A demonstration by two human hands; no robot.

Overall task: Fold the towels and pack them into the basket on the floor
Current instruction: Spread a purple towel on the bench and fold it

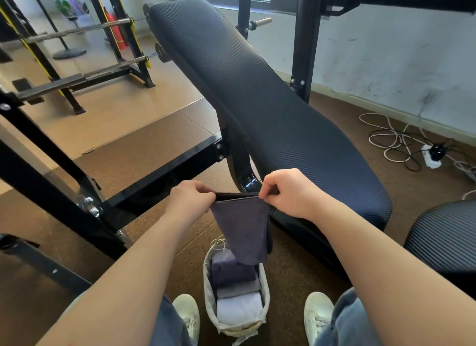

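A dark purple-grey towel point(242, 229) hangs folded in the air, held by its top edge. My left hand point(192, 200) pinches its left corner and my right hand point(286, 191) pinches its right corner. Its lower end dangles just above a light fabric basket point(210, 291) on the floor between my feet. Inside the basket lie folded towels: a dark purple one point(231, 271), a grey one point(238, 290) and a white one point(239, 309) nearest me.
A black padded weight bench point(257, 93) slants across the middle, with its black frame point(154, 183) to the left. A second black pad point(443, 237) is at right. Cables and a power strip point(430, 156) lie by the wall. My white shoes point(189, 317) flank the basket.
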